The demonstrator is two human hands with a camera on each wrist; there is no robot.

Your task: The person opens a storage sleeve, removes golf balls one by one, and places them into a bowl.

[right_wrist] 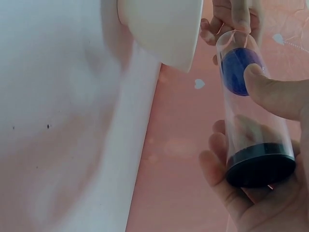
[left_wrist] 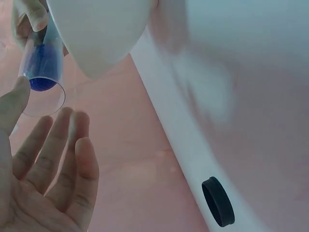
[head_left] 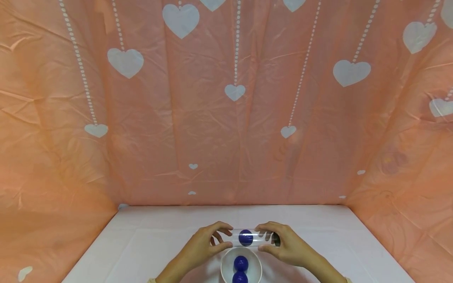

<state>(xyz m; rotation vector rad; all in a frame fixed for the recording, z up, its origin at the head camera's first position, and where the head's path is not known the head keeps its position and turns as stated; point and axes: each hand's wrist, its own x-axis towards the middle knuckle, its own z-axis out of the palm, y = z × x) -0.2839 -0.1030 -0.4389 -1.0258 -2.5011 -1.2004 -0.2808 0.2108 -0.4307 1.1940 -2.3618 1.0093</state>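
A clear tube [head_left: 233,237] lies sideways between both hands, with a dark blue ball [head_left: 245,237] inside. My right hand [head_left: 288,245] grips its right end, which has a black cap [right_wrist: 260,166]; the thumb lies along the wall. My left hand [head_left: 203,243] holds the other, uncapped end at its rim [left_wrist: 64,96] with thumb and fingertips, palm away from the tube. Just below, in the head view, a white bowl [head_left: 258,271] holds more dark blue balls [head_left: 241,263].
A loose black cap [left_wrist: 218,202] rests on the white table [head_left: 148,228], seen in the left wrist view. Pink-orange sheeting [head_left: 212,157] printed with white hearts encloses the table at the back and both sides.
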